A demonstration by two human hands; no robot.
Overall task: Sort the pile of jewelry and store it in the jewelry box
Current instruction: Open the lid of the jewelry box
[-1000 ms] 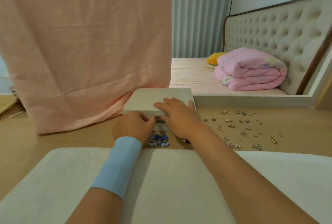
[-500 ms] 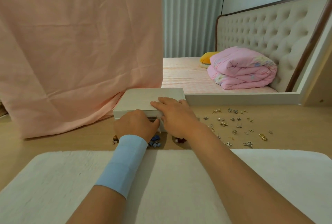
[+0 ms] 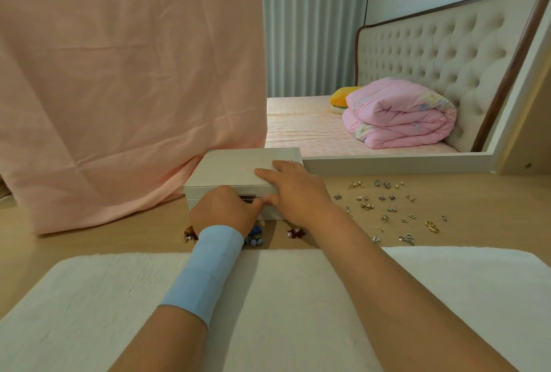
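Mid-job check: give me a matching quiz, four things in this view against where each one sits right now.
Things:
1. jewelry box
2. gold rings
3. blue beads
4. quilt

Places:
A. on the bed
B. on the table, in the right part of the scattered pieces
C. under the right hand
D. on the table, beside the wristband

Pairs: 1-C, 2-B, 3-D, 4-A
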